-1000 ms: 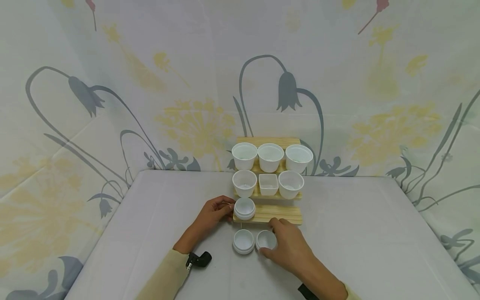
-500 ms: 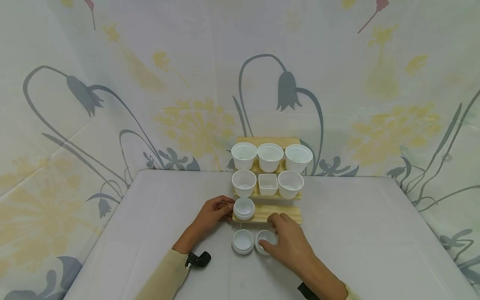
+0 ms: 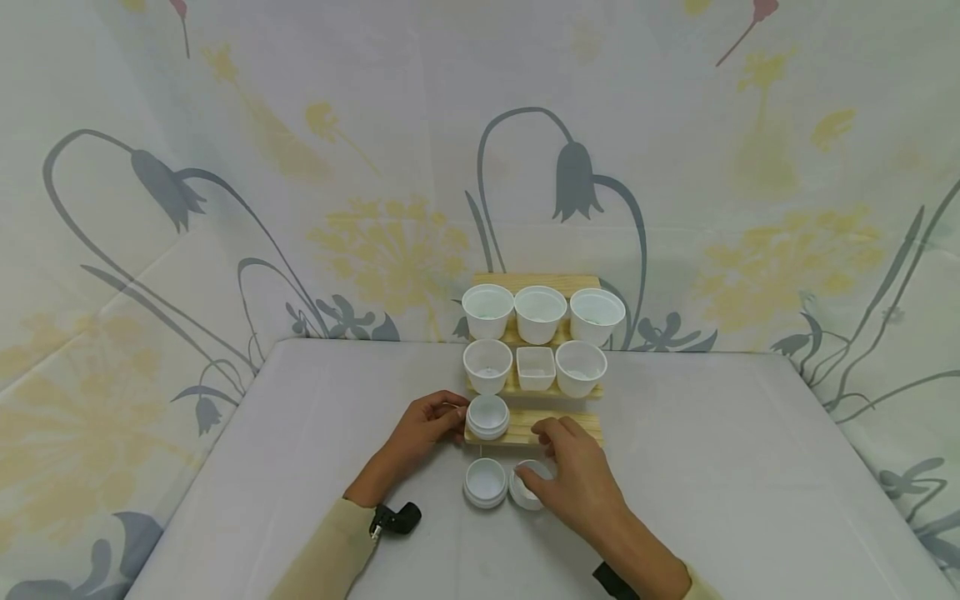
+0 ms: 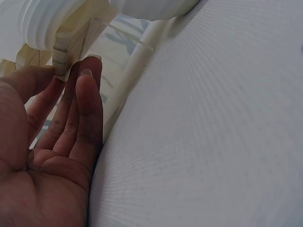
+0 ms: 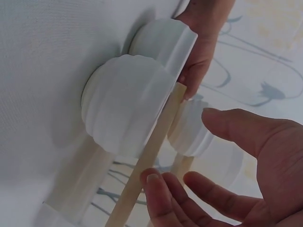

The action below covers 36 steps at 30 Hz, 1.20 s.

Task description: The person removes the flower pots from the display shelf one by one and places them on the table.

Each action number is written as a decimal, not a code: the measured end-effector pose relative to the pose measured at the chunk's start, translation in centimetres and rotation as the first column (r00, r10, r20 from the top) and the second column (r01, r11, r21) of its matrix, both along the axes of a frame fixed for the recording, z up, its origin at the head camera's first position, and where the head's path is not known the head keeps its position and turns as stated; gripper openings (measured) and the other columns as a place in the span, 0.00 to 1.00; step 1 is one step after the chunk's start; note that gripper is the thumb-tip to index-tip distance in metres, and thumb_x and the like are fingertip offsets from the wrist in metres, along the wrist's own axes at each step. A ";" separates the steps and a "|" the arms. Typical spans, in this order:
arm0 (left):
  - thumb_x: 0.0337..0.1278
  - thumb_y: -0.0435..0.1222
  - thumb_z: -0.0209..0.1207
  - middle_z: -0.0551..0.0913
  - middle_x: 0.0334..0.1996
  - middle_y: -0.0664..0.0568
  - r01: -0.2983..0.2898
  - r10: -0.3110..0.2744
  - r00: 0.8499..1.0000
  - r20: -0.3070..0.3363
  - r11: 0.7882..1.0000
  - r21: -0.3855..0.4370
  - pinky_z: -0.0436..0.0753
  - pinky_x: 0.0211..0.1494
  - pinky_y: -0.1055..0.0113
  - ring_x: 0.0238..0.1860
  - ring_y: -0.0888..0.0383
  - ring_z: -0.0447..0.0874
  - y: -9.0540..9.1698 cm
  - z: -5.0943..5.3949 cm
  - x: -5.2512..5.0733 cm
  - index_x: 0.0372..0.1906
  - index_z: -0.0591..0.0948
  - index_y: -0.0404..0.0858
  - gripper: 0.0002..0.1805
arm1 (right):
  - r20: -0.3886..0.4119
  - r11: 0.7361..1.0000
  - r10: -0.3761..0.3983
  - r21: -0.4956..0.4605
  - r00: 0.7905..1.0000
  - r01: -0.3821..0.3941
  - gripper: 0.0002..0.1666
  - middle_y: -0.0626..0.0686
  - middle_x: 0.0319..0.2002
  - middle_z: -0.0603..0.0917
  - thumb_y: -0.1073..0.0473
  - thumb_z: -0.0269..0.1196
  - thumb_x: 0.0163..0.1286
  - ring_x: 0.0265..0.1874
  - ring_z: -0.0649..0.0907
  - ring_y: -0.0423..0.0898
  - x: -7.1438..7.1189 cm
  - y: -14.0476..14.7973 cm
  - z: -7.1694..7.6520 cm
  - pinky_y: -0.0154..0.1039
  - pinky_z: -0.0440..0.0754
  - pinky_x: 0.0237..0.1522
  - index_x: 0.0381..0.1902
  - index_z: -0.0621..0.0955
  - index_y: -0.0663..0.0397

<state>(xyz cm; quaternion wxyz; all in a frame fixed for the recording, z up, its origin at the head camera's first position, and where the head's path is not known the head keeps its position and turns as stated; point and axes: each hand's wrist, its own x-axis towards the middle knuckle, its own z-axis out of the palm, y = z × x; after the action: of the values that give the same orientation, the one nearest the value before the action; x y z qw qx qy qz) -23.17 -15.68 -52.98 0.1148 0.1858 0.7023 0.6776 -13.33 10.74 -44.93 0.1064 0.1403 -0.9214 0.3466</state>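
Observation:
My left hand (image 3: 429, 422) pinches the left end of the lowest board (image 3: 558, 427) of a tiered wooden rack, with thumb and forefinger on the wood (image 4: 60, 59) in the left wrist view. A ribbed white jar (image 3: 487, 417) sits on that board next to the hand. On the table before the rack stand two similar white jars, a left one (image 3: 484, 483) and a right one (image 3: 523, 492). Over the right jar hovers my right hand (image 3: 581, 479), thumb and fingers spread apart. The right wrist view shows a gap between these fingers and the near jar (image 5: 125, 104).
Higher rack tiers bear white tubs: three round ones (image 3: 541, 315) on the upper tier, and two round ones with a square one (image 3: 536, 368) between them below. A white cloth (image 3: 712, 467) covers the table. Behind hangs a flower-patterned curtain (image 3: 397, 125).
My right hand has shifted slightly left, its thumb moving over the right jar's rim and its fingers parting from it. The left hand stays at the board.

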 end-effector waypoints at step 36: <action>0.79 0.31 0.58 0.89 0.48 0.41 -0.012 0.012 1.000 0.015 1.000 0.001 0.89 0.43 0.65 0.38 0.58 0.89 0.0 0.1 0.0 0.61 0.79 0.26 0.15 | -0.086 0.997 0.016 -0.078 0.996 -0.023 0.31 0.56 0.45 0.83 0.67 0.85 0.51 0.43 0.86 0.52 -0.7 -0.6 -0.4 0.46 0.89 0.46 0.51 0.84 0.62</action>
<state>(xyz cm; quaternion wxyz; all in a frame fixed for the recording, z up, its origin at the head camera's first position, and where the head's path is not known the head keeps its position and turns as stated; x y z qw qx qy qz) -23.12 -15.66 -52.90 0.1156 0.1766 0.7021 0.6801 -13.99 10.17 -45.35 0.1477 0.1595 -0.9002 0.3773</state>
